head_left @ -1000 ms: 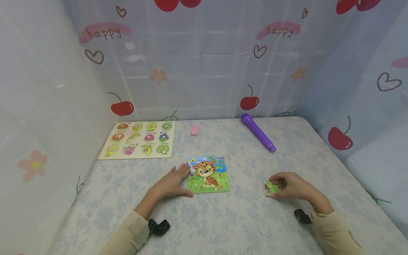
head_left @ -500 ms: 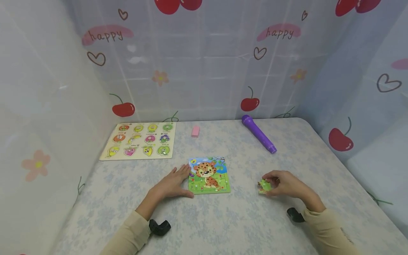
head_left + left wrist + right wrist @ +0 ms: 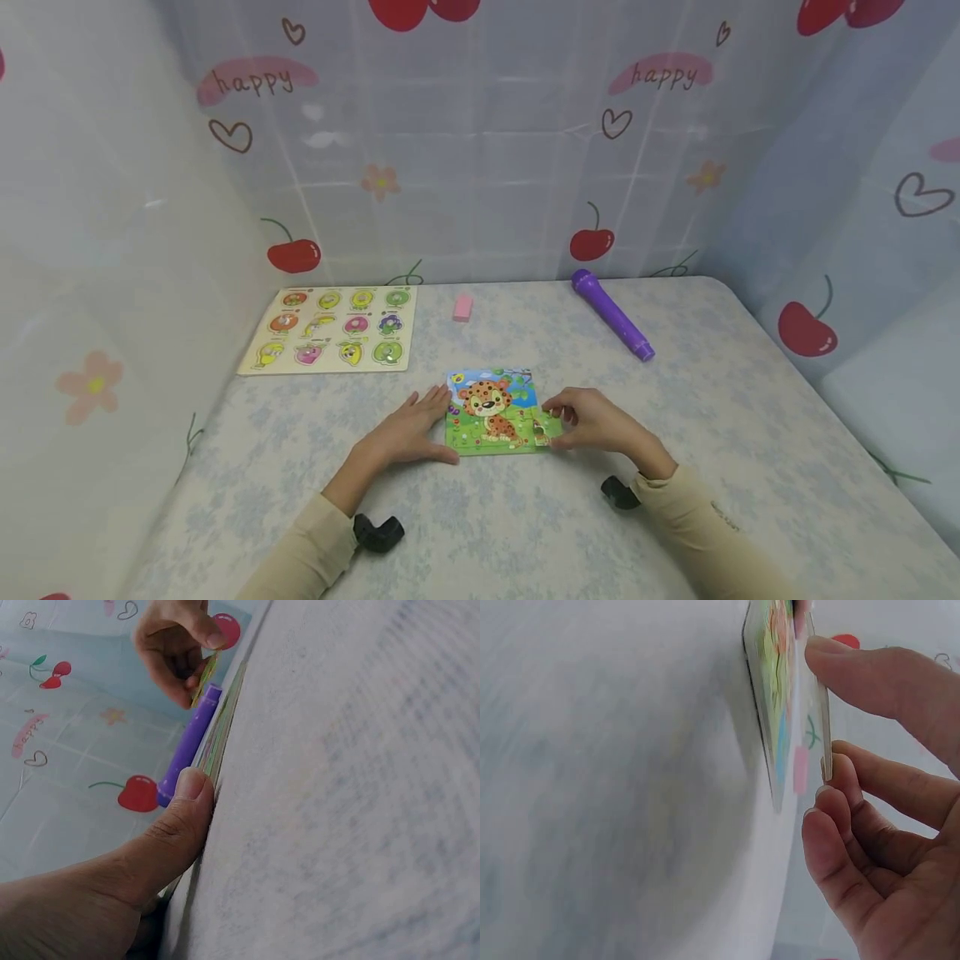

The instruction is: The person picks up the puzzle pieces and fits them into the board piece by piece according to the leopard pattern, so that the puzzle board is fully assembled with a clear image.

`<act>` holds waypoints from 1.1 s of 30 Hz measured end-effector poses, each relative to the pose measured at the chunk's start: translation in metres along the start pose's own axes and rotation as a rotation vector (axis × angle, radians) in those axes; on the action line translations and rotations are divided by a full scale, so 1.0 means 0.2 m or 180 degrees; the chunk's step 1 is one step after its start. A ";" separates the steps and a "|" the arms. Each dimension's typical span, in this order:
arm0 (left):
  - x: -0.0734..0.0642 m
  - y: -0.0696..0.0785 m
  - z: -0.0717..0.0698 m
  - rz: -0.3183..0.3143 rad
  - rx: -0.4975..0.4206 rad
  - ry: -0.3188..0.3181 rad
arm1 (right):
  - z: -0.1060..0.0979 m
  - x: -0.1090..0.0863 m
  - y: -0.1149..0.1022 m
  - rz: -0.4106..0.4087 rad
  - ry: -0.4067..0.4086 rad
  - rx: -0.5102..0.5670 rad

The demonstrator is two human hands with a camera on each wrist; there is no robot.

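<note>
A square jigsaw puzzle (image 3: 487,417) with a spotted leopard cub on it lies flat on the table. My left hand (image 3: 405,433) rests at its left side, fingers extended along the edge and the thumb near the lower left corner. Between thumb and fingers, my right hand (image 3: 603,425) pinches a green puzzle piece (image 3: 546,427) over the puzzle's right edge. The right wrist view shows this piece (image 3: 821,712) edge-on, raised above the board. In the left wrist view my left thumb (image 3: 187,802) lies against the puzzle's side.
A pale board (image 3: 326,332) with several fruit pictures lies at the back left. Beside it are a pink eraser-like block (image 3: 462,308) and, further right, a purple toy microphone (image 3: 611,315). A printed curtain (image 3: 495,150) stands behind the table.
My right hand has carried the puzzle piece leftward, from the right part of the table to over the puzzle's right edge. The left hand stays in place beside the puzzle.
</note>
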State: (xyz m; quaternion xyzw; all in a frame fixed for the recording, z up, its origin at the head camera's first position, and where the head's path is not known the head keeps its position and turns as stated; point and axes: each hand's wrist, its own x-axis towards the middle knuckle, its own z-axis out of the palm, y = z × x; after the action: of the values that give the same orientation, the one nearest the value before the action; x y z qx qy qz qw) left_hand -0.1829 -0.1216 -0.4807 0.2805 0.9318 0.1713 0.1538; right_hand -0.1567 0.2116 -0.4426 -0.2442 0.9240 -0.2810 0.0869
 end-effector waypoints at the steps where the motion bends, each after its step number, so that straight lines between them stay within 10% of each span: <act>1: 0.00 0.00 0.00 -0.0002 0.0008 -0.0003 | 0.01 0.02 -0.01 -0.0030 -0.0008 0.0001; 33: 0.01 -0.01 0.00 -0.0003 0.0038 -0.0035 | 0.08 0.20 -0.09 -0.0074 -0.0360 0.0031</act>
State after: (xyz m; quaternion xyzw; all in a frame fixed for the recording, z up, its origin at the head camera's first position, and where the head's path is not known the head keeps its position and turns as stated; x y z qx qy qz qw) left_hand -0.1852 -0.1224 -0.4817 0.2818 0.9321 0.1641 0.1573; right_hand -0.1793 0.1712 -0.4474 -0.2699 0.9134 -0.2723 0.1370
